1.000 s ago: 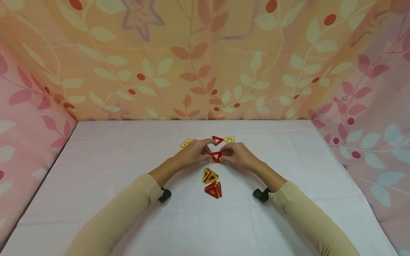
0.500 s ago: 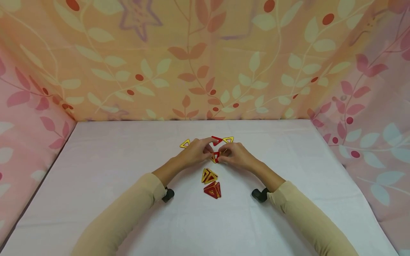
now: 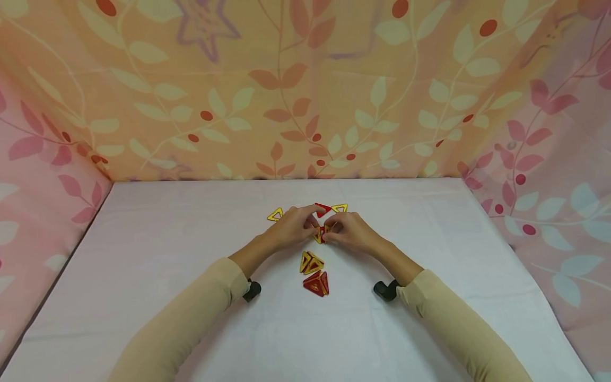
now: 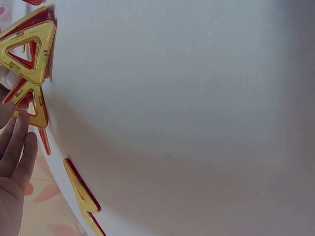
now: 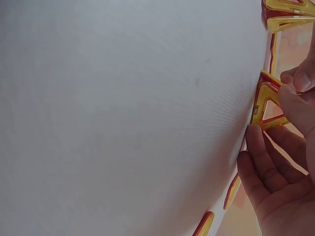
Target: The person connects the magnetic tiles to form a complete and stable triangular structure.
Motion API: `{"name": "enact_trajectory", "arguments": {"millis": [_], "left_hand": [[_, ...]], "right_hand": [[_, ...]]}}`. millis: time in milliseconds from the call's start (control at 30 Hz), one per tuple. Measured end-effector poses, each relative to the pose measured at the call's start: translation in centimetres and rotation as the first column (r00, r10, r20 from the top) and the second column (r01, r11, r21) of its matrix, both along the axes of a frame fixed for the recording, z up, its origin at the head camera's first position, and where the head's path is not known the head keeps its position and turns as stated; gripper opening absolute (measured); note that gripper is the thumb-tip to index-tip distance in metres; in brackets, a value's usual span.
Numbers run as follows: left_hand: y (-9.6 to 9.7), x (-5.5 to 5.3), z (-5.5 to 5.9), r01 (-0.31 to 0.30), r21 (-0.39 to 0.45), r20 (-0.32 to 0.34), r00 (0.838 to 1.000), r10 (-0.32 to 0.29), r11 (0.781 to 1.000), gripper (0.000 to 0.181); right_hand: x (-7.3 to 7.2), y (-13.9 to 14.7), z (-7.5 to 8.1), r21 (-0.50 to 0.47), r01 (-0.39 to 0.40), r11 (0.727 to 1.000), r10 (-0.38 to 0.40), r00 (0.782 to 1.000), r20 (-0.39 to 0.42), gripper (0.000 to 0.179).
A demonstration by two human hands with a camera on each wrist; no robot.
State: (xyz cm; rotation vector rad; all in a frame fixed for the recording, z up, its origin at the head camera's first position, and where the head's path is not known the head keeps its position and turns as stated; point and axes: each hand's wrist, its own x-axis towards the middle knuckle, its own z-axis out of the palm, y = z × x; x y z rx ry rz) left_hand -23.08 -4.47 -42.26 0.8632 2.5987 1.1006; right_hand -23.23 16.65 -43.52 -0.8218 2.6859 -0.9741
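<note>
My left hand (image 3: 297, 227) and right hand (image 3: 352, 230) meet over the middle of the table. Between their fingertips, red and yellow triangular magnetic tiles (image 3: 321, 236) stand up against each other, pinched from both sides. In the left wrist view, a yellow tile (image 4: 39, 116) leans beside the left hand (image 4: 15, 162). The right wrist view has a yellow tile with a red edge (image 5: 262, 101) at the tips of the right hand (image 5: 283, 182). Fingers cover much of this group. Nearer the body sit a yellow-faced pyramid (image 3: 312, 262) and a red pyramid (image 3: 317, 283) of such tiles.
Beyond the hands lie flat triangular tiles: a yellow one (image 3: 275, 214) at left, a red one (image 3: 323, 209) partly behind fingers, and another yellow one (image 3: 340, 207) at right. White cloth (image 3: 167, 223) covers the table. A patterned curtain (image 3: 229, 106) rises along its back.
The red tile that faced the camera between the hands has turned and narrowed in view, and yellow tile edges now show beside it. The right fingers have shifted slightly left.
</note>
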Motion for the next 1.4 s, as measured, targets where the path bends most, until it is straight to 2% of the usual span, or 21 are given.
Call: {"name": "enact_trajectory", "arguments": {"millis": [267, 467, 900, 1400], "left_hand": [[-0.08, 0.05, -0.10, 0.007, -0.002, 0.016, 1.000, -0.007, 1.000, 0.051], [-0.17, 0.15, -0.29, 0.010, -0.012, 0.001, 1.000, -0.010, 1.000, 0.049], [-0.12, 0.32, -0.60, -0.046, -0.061, 0.032, 0.998, 0.048, 0.997, 0.053], [0.06, 0.48, -0.45, -0.057, -0.088, 0.035, 0.998, 0.060, 0.995, 0.054]], "right_hand": [[0.04, -0.10, -0.07, 0.008, -0.001, 1.000, 0.001, 1.000, 0.001, 0.028], [0.08, 0.00, -0.17, 0.024, -0.003, 1.000, 0.003, 1.000, -0.018, 0.025], [0.26, -0.14, -0.17, 0.034, -0.001, 0.999, 0.002, 1.000, -0.019, 0.022], [0.25, -0.27, -0.25, 0.050, -0.009, 0.999, 0.013, 0.998, -0.063, 0.022]]}}
